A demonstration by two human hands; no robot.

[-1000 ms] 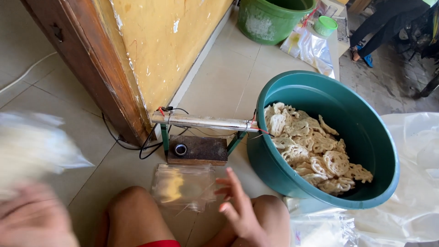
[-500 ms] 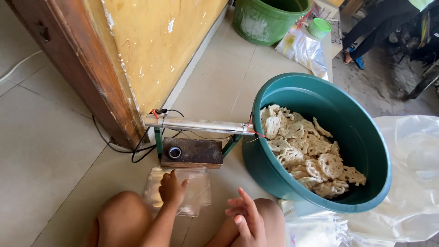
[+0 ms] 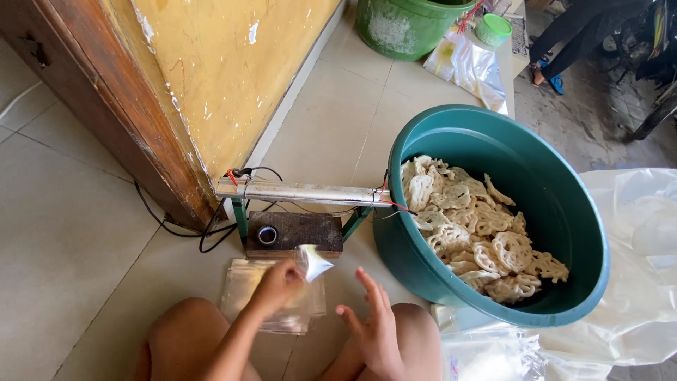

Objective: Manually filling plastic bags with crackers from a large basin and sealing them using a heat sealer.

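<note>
My left hand [image 3: 278,284] pinches one clear plastic bag [image 3: 312,262] and lifts it off a stack of clear bags [image 3: 243,296] on the tiled floor between my knees. My right hand [image 3: 374,324] hovers just to the right, fingers spread, holding nothing. A bar-shaped heat sealer [image 3: 303,192] on a dark wooden base [image 3: 303,231] stands directly beyond the stack. To the right, a large teal basin [image 3: 575,233] holds several pale lattice-shaped crackers [image 3: 479,229].
A worn yellow door with a brown frame [image 3: 141,113] stands at the left. A black cable [image 3: 183,229] runs from the sealer. A green bucket [image 3: 405,25] and clear bags [image 3: 469,67] lie farther back. A large plastic sheet [image 3: 642,282] is at the right. Another person's legs [image 3: 564,39] are at the top right.
My left hand swung in from the left, dropped onto the bag stack, and has now lifted one bag up. My right hand stayed near my right knee.
</note>
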